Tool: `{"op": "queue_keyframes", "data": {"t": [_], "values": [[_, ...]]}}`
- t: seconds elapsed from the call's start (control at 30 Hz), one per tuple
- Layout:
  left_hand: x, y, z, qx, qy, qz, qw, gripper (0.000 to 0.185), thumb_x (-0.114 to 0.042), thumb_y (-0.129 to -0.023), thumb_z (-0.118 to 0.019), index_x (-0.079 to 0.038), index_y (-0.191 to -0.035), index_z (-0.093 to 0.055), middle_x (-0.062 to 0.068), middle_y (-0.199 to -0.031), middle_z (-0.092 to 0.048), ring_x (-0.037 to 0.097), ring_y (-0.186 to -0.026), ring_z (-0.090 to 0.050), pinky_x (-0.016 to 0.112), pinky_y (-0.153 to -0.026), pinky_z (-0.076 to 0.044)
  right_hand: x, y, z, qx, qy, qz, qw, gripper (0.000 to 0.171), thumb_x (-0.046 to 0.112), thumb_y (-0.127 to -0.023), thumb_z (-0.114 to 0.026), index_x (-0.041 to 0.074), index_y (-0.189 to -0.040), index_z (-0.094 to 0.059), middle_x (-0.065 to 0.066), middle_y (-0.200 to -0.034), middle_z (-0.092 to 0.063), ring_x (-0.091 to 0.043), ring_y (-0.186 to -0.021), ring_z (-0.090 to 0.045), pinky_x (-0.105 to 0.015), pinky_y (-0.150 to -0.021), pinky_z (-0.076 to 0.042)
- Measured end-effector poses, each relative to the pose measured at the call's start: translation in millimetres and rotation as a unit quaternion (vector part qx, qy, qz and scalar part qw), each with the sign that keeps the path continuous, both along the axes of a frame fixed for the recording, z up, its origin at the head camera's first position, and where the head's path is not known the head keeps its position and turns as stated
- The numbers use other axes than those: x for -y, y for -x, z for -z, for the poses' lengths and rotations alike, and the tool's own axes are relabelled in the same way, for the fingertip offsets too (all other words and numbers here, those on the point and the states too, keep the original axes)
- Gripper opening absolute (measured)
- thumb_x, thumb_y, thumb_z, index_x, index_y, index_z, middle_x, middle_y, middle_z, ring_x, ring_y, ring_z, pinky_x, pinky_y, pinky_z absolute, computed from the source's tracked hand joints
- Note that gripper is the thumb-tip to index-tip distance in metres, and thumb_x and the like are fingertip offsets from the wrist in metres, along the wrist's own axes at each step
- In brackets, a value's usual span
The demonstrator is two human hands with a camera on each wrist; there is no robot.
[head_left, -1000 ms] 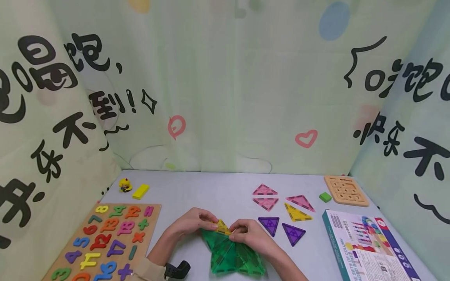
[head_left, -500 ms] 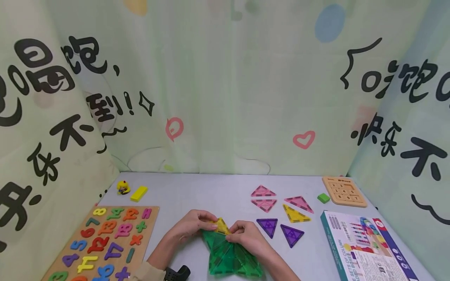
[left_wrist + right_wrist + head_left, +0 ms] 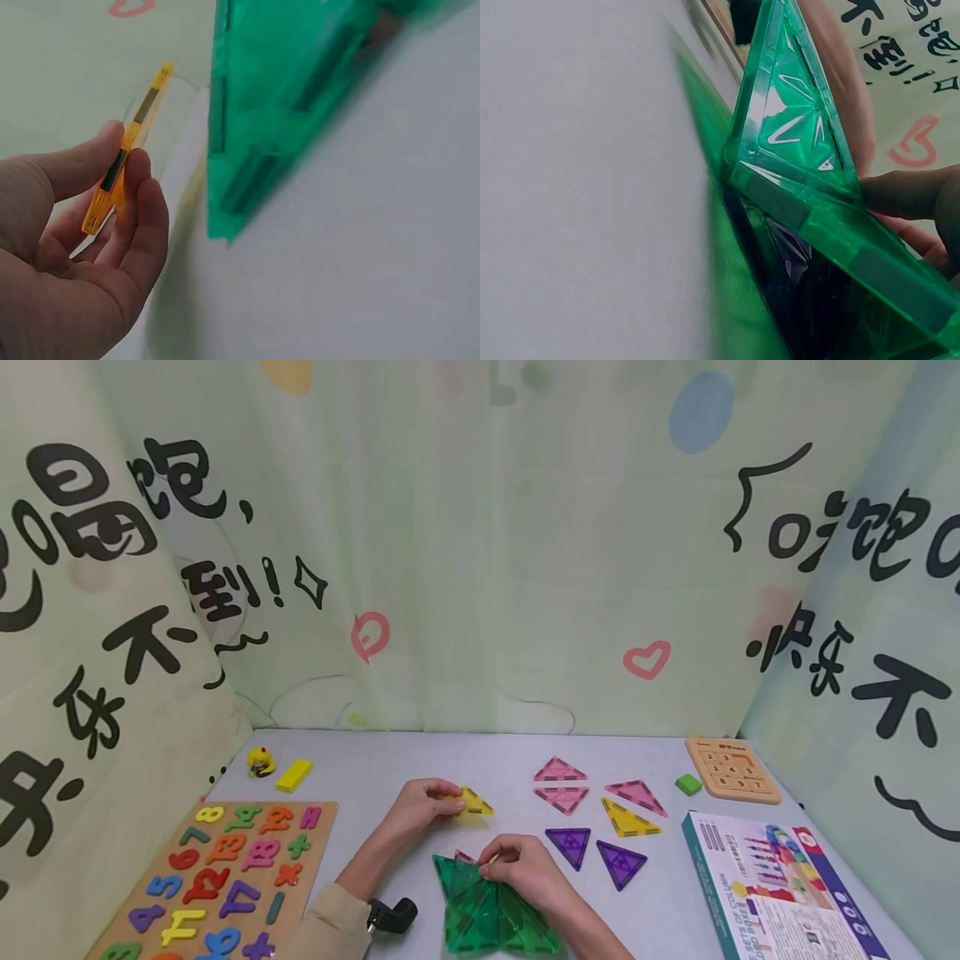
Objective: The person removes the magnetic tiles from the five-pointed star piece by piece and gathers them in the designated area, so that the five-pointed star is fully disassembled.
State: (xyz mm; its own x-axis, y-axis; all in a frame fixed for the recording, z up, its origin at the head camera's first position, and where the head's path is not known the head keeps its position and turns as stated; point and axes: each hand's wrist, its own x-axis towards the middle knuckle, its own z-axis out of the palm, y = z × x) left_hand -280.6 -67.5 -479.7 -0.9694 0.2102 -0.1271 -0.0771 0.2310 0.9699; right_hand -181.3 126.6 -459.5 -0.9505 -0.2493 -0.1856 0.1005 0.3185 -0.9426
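My left hand (image 3: 420,806) pinches a yellow triangular magnetic tile (image 3: 477,802) between thumb and fingers, held away from the green build. In the left wrist view the tile (image 3: 154,105) shows nearly edge-on. My right hand (image 3: 525,864) grips the upper edge of a standing build of green magnetic tiles (image 3: 487,914) at the table's front. Close up in the right wrist view, the thumb or finger lies at the edge of a green triangle (image 3: 795,120), and a dark purple tile (image 3: 787,251) shows below it. A bit of pink (image 3: 464,856) peeks out behind the green top.
Right of the hands lie pink triangles (image 3: 561,799), a yellow triangle (image 3: 632,819) and purple triangles (image 3: 621,863). A box (image 3: 783,885), green block (image 3: 688,784) and wooden number board (image 3: 731,770) are farther right. A letter board (image 3: 300,827), yellow block (image 3: 294,775) and small figure (image 3: 260,762) sit left.
My left hand has lifted the yellow tile off the top of the green build and moved it away, toward the back. The right hand stays on the build.
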Motion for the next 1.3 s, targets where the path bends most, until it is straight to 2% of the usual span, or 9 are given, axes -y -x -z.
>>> {"op": "queue_keyframes", "data": {"t": [0.17,0.43,0.57,0.67,0.77,0.83,1.03,1.13,1.3], "values": [[-13.6,21.1,-4.3,-0.018,0.043,-0.02,0.9987,0.021,-0.019,-0.084,-0.079,-0.006,-0.1,-0.072,0.009,-0.101,-0.07,0.015,-0.075,-0.062,0.025,-0.069,-0.055,3.5,-1.7,-0.2,0.004,-0.02,-0.01,1.0,0.014,0.011,-0.086,-0.072,0.003,-0.098,-0.073,0.003,-0.077,-0.068,-0.012,-0.074,-0.06,-0.028,-0.074,-0.045],[-27.0,40.7,-5.4,-0.07,0.1,-0.054,0.991,0.018,-0.014,-0.082,-0.081,-0.004,-0.091,-0.069,0.009,-0.092,-0.067,0.015,-0.074,-0.059,0.022,-0.062,-0.049,8.0,-1.9,2.7,0.009,-0.016,-0.024,1.0,0.015,0.012,-0.087,-0.072,0.004,-0.1,-0.072,0.002,-0.079,-0.069,-0.012,-0.075,-0.061,-0.028,-0.075,-0.046],[-32.9,45.7,-1.8,-0.107,0.166,-0.053,0.9789,0.019,-0.016,-0.082,-0.082,-0.007,-0.089,-0.067,0.008,-0.092,-0.067,0.015,-0.078,-0.058,0.023,-0.065,-0.047,7.8,-2.6,3.1,0.008,-0.013,-0.021,1.0,0.015,0.012,-0.087,-0.072,0.003,-0.099,-0.072,0.002,-0.079,-0.069,-0.012,-0.075,-0.061,-0.028,-0.075,-0.047],[-36.9,44.2,-1.6,-0.135,0.232,-0.046,0.9622,0.021,-0.021,-0.081,-0.082,-0.011,-0.089,-0.066,0.005,-0.096,-0.067,0.017,-0.083,-0.056,0.027,-0.072,-0.046,6.4,-3.3,2.5,0.009,-0.011,-0.019,1.0,0.016,0.012,-0.086,-0.072,0.003,-0.099,-0.072,0.003,-0.078,-0.069,-0.011,-0.074,-0.061,-0.028,-0.075,-0.047],[-39.1,39.0,-5.3,-0.149,0.277,-0.034,0.9487,0.021,-0.024,-0.082,-0.082,-0.013,-0.093,-0.068,0.005,-0.105,-0.069,0.019,-0.089,-0.056,0.035,-0.079,-0.047,3.6,-2.9,2.3,0.008,-0.014,-0.018,1.0,0.016,0.013,-0.086,-0.073,0.003,-0.099,-0.072,0.003,-0.077,-0.069,-0.011,-0.074,-0.061,-0.028,-0.076,-0.047],[-39.0,34.9,-8.9,-0.153,0.283,-0.028,0.9464,0.022,-0.023,-0.082,-0.081,-0.012,-0.098,-0.07,0.006,-0.112,-0.069,0.021,-0.094,-0.058,0.04,-0.084,-0.048,1.2,-2.1,2.2,0.007,-0.023,-0.013,1.0,0.016,0.014,-0.087,-0.073,0.004,-0.099,-0.072,0.003,-0.077,-0.068,-0.012,-0.074,-0.061,-0.028,-0.076,-0.046],[-24.0,9.6,-18.7,-0.108,0.23,-0.015,0.967,0.028,-0.024,-0.087,-0.076,-0.012,-0.111,-0.072,0.01,-0.121,-0.067,0.024,-0.104,-0.06,0.043,-0.088,-0.052,-4.7,0.5,2.5,0.009,-0.037,-0.005,0.999,0.017,0.015,-0.088,-0.072,0.004,-0.101,-0.072,0.002,-0.081,-0.07,-0.012,-0.076,-0.06,-0.028,-0.077,-0.045],[-8.3,-10.5,-19.8,-0.072,0.222,0.032,0.9719,0.024,-0.027,-0.087,-0.076,-0.013,-0.105,-0.072,0.007,-0.107,-0.069,0.022,-0.092,-0.06,0.037,-0.077,-0.053,-6.4,0.3,3.0,0.006,-0.032,-0.007,0.999,0.018,0.015,-0.088,-0.071,0.003,-0.102,-0.072,0.002,-0.082,-0.071,-0.012,-0.077,-0.059,-0.028,-0.076,-0.046],[16.2,-34.8,-21.5,-0.055,0.224,0.144,0.9624,0.015,-0.022,-0.084,-0.079,-0.013,-0.095,-0.074,0.0,-0.086,-0.067,0.016,-0.079,-0.056,0.031,-0.067,-0.046,-8.6,-0.9,1.6,-0.011,-0.031,-0.001,0.999,0.017,0.015,-0.088,-0.07,0.004,-0.101,-0.073,-0.001,-0.086,-0.073,-0.012,-0.079,-0.06,-0.028,-0.077,-0.047]]}}
